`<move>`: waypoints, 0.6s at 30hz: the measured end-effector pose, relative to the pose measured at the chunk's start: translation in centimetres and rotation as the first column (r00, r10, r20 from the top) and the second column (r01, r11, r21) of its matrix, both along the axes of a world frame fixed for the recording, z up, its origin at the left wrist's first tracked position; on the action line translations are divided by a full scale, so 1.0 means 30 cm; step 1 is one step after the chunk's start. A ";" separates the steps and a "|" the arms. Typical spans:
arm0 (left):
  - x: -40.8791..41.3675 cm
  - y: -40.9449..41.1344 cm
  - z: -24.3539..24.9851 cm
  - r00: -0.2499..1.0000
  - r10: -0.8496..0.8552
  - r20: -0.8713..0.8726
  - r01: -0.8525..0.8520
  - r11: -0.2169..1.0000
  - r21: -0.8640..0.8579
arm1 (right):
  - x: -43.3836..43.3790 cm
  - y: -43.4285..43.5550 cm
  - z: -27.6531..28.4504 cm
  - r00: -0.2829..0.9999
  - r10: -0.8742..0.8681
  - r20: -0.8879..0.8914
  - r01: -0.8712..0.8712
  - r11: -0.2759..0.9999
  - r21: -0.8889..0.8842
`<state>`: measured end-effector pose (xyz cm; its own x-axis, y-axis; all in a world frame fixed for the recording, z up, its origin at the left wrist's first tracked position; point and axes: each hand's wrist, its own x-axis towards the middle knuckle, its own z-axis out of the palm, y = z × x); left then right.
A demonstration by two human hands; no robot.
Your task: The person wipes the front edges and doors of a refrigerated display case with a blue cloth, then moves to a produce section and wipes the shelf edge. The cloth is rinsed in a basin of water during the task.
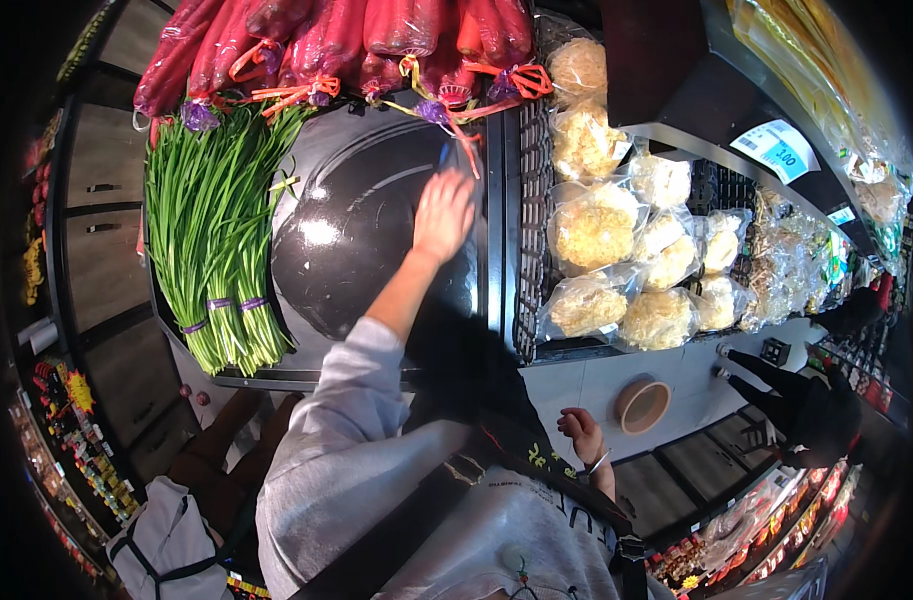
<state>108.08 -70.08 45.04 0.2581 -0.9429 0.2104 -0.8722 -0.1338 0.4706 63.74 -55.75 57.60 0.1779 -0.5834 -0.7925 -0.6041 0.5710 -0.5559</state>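
Observation:
My left hand [445,214] reaches palm down over the glossy black display surface [366,202], its fingers slightly spread; a small blue streak shows just beyond the fingertips. Left of it lie bundles of long green leafy stalks [208,225], tied with purple bands near their pale ends. Past my fingertips are red vegetables in clear plastic bags [404,26], closed with orange, yellow and purple ties. My right hand [582,435] hangs beside my body with its fingers curled, a pale band on the wrist. Nothing shows in it, though its palm is partly hidden.
Bagged pale, stringy food [597,225] fills black crates at the right, below a dark shelf [666,60] with price tags. A round tan tub [642,405] stands on the floor. One person [816,405] is at the far right, another [171,532] at the lower left.

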 end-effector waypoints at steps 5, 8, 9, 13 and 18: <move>-0.219 0.426 0.068 0.977 -0.186 -0.108 0.189 0.982 0.016 | -0.004 0.008 -0.049 0.998 -0.008 0.057 0.007 1.000 0.005; -0.247 0.531 0.144 0.882 -0.086 -0.464 0.252 0.917 0.310 | 0.033 -0.020 -0.049 0.996 0.063 0.066 -0.063 0.998 -0.002; -0.234 0.550 0.144 0.795 0.093 -0.599 0.219 0.878 0.427 | 0.047 -0.029 -0.049 0.994 0.070 0.081 -0.069 0.997 -0.018; 0.145 0.514 0.193 0.669 0.455 -0.587 -0.329 0.890 0.314 | 0.047 -0.023 -0.048 0.993 0.064 0.099 -0.060 0.997 -0.044; 0.533 0.521 0.047 0.863 0.504 0.039 -0.493 0.822 0.284 | -0.007 -0.024 -0.029 0.983 0.163 0.081 -0.158 0.986 -0.059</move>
<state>124.07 -54.46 46.45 0.7109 -0.7010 -0.0567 -0.6343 -0.6739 0.3788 63.54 -56.46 56.73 0.3381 -0.5815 -0.7399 -0.6349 0.4395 -0.6355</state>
